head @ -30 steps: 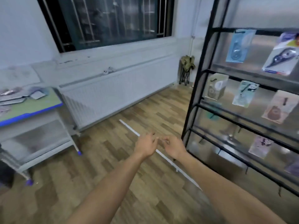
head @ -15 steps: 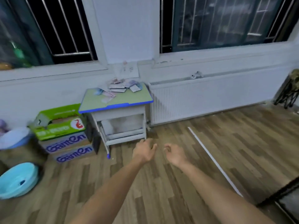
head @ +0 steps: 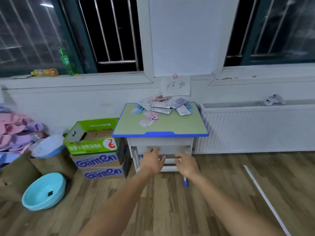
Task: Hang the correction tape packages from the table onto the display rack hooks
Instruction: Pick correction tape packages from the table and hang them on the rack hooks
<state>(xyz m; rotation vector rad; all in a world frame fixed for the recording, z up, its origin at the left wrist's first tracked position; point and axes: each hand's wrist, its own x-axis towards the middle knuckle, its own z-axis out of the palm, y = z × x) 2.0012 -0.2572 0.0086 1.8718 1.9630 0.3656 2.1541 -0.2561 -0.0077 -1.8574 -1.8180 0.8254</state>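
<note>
correction tape packages heaped on table, stacked boxes beside

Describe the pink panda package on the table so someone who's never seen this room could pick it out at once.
Find the small table with the green top and blue rim, standing under the handwritten paper sign between the windows. A pile of packages lies at its far edge. The pink panda package lies nearest the front, apart from the white and purple ones.

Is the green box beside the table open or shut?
Open: the green box has its lid flap raised, showing brown cardboard inside.
</note>
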